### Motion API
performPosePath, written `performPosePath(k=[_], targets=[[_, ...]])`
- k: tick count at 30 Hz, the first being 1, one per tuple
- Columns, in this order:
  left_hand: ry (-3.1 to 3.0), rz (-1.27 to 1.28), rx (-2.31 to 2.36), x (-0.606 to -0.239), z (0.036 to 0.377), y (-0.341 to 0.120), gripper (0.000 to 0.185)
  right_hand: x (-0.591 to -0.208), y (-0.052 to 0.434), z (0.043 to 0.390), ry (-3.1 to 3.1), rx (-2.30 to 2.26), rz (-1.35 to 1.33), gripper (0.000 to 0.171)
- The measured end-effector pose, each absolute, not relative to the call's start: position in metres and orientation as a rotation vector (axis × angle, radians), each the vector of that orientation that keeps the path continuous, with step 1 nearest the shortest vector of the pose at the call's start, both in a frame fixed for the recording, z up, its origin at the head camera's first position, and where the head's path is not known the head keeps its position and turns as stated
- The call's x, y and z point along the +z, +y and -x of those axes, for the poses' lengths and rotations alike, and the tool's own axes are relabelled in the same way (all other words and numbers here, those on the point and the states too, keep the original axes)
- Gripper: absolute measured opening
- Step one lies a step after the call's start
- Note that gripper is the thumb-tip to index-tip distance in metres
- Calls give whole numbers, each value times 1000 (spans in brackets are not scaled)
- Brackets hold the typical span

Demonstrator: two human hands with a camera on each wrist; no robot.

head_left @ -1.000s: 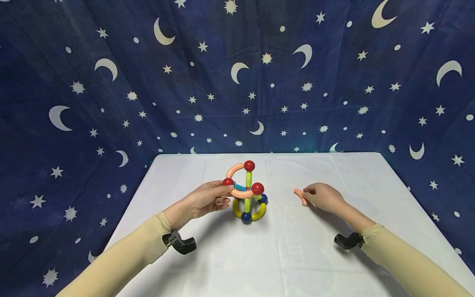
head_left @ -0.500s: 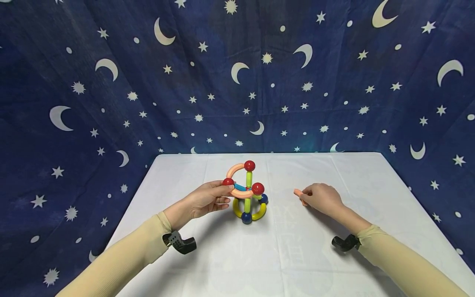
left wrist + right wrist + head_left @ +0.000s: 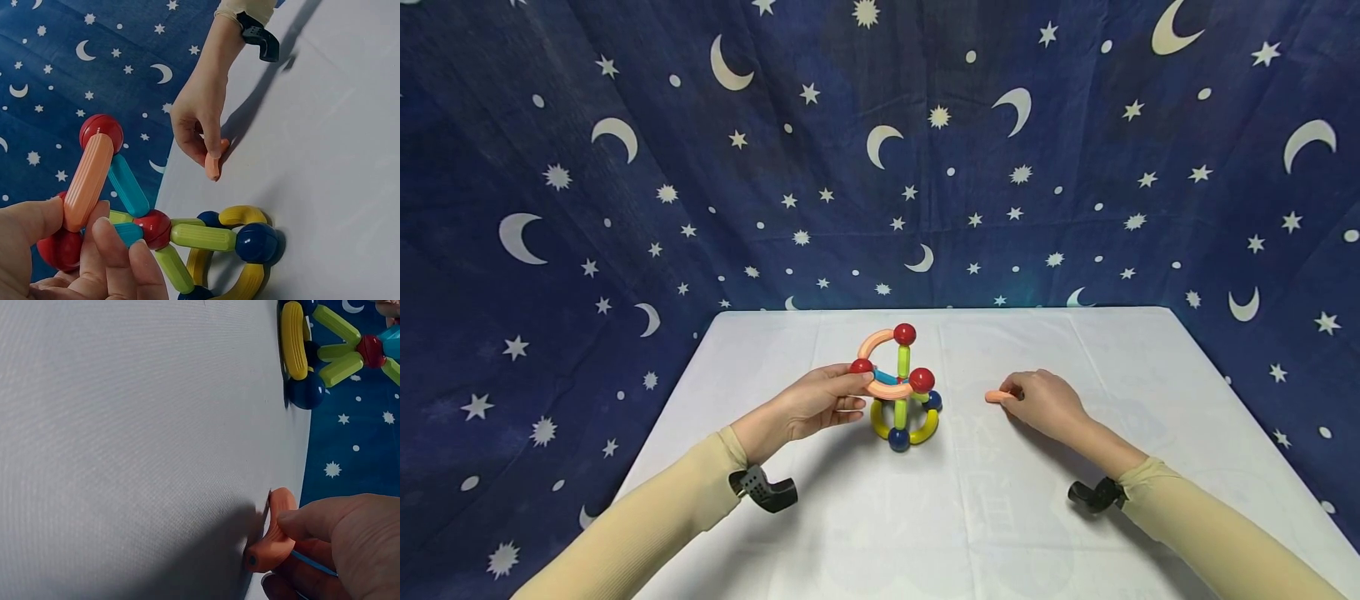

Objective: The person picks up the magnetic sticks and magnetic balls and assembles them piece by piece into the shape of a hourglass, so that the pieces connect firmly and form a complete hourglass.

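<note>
Here we see the right hand (image 3: 1041, 400) pinching a short orange curved stick (image 3: 997, 396) between thumb and fingertips, low over the white table (image 3: 1075, 533); its long axis runs roughly level, the free end pointing left toward the toy structure (image 3: 897, 387). Well apart from it, the left hand (image 3: 816, 404) steadies that structure, curled fingers (image 3: 115, 250) gripping its orange bar (image 3: 87, 181) and red ball (image 3: 861, 367).

Toy structure (image 3: 898, 387) stands on the table (image 3: 985, 517) just left of centre. At its nine o'clock, touching it, the left hand (image 3: 808, 406). Out at three o'clock, near but apart, the right hand (image 3: 1043, 402) with a curved piece (image 3: 997, 396) at its fingertips, on the table.
</note>
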State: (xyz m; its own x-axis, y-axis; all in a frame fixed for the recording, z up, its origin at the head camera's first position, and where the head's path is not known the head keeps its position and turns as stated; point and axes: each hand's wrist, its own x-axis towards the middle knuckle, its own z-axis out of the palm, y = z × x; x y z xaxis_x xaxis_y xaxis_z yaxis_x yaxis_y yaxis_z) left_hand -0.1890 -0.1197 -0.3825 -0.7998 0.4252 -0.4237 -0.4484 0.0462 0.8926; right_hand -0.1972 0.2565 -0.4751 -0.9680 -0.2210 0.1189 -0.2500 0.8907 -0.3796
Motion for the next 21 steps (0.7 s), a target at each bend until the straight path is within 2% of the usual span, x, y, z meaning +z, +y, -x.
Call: performPosePath(k=[10,17,21], targets=[[1731,4,1786,-382,193,-116,40,-476,256,199,-3040,689,-333,14],[1715,44,1802,-381,193,-115,42,-474,255,199,-3054,870,-300,37],[1723,50,1794,-381,194,-115,42,-469,255,201,-3027,1229,-245,35]])
